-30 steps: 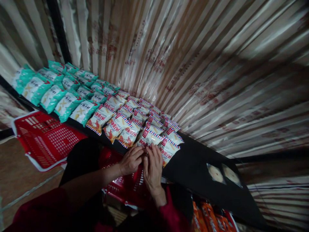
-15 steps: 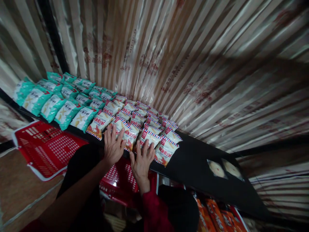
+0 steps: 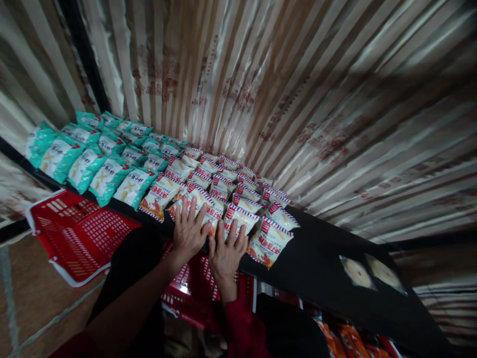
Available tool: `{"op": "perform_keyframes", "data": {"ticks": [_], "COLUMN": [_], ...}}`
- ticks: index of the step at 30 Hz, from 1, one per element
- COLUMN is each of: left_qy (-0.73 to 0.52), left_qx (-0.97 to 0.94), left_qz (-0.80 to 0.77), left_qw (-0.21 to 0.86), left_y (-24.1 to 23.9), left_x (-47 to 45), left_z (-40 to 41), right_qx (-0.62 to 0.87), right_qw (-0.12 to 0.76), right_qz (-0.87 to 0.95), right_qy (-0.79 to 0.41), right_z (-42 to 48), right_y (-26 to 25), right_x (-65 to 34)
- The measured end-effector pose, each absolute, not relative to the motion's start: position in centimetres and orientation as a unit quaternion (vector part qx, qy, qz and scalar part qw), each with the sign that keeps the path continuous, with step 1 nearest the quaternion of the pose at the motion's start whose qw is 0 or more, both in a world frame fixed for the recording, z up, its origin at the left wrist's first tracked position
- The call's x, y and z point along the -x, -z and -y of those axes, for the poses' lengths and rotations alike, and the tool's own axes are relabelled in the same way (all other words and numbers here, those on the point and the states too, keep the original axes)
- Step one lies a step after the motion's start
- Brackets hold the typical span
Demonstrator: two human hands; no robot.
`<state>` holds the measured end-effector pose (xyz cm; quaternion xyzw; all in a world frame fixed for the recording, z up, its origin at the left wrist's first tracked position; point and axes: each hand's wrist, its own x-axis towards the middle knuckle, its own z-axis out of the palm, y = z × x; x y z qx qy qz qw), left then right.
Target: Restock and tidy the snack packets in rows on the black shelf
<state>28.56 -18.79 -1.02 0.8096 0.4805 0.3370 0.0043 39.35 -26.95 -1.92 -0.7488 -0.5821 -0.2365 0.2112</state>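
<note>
Rows of red-and-white snack packets [image 3: 270,241] lie on a black shelf [image 3: 316,263], with teal snack packets [image 3: 108,176] to their left. My left hand [image 3: 190,231] lies flat with spread fingers on a front-row red-and-white packet [image 3: 197,201]. Just to its right, my right hand [image 3: 227,248] rests flat on the neighbouring packet [image 3: 240,216], fingers stretched out. Both hands press on the packets at the shelf's front edge and grip nothing.
A red plastic basket [image 3: 74,233] sits on the floor at the left, and a second red basket [image 3: 186,293] stands below my hands. Two pale round items in clear wrap [image 3: 368,273] lie at the shelf's right. Orange packets [image 3: 346,340] show on a lower level. Striped foil lines the wall behind.
A second ago my hands were curled together at the shelf's edge; they have since spread flat onto the front-row packets. The view has shifted slightly.
</note>
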Motion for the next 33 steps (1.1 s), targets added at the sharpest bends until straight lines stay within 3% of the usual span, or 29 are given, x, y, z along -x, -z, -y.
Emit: {"op": "perform_keyframes", "data": {"ticks": [17, 26, 33], "left_qy": [-0.403, -0.386, -0.354], "left_qx": [-0.809, -0.8, -0.834], "left_qz": [-0.429, -0.452, -0.424], "left_qw": [0.013, 0.079, 0.004], "left_y": [1.2, -3.3, -2.2], "left_x": [-27.3, -23.4, -17.7], "left_z": [19.3, 19.2, 14.1], "right_qx": [0.754, 0.714, 0.72], "right_qw": [0.23, 0.254, 0.241], "right_qz": [0.556, 0.612, 0.615], "right_qy": [0.264, 0.227, 0.212], "right_z": [27.7, 26.6, 22.2], "right_y": [1.6, -0.2, -1.0], "right_x": [-39.0, -34.5, -31.4]}}
